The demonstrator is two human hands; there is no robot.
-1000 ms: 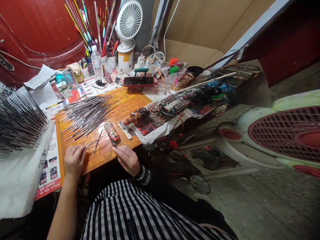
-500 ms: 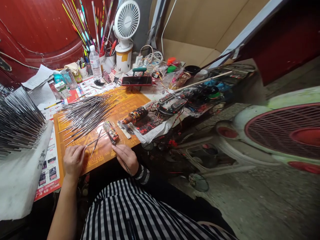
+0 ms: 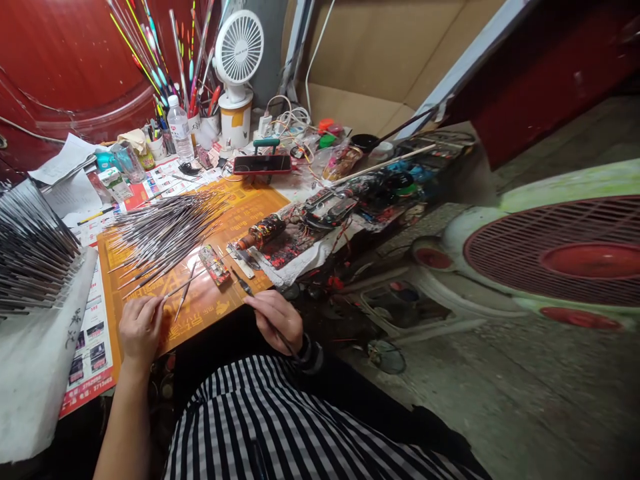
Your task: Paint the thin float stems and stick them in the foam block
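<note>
The left hand [image 3: 140, 327] pinches one thin stick [image 3: 183, 285] near its end between thumb and fingers. The right hand [image 3: 277, 320] is clamped on one slim dark tool [image 3: 243, 283]. The hands are well apart at the near edge of the orange mat [image 3: 205, 303], and the stick's free part is above the mat.

Compared with the earlier frame, the right hand has shifted rightward, away from the paint-spattered block [image 3: 215, 267]. The tool now shows beside the block's right side, where before it was at the block's near end. The left hand keeps its grip, and the whole view has shifted a little.

The held stick's long axis slants away and to the right, its free end pointing toward the block. The tool slants away and to the left, tip outward. One loose stick [image 3: 185, 293] lies more nearly straight away from the body and crosses the held one in view; whether they touch, I cannot tell.

Beyond are one spattered block, one pale strip [image 3: 243, 265] just to its right, and a pile of sticks [image 3: 165, 233], too many and overlapping to count. Farther back stand one phone [image 3: 262, 165], one bottle [image 3: 180, 128] and one small white fan [image 3: 240, 48].
</note>
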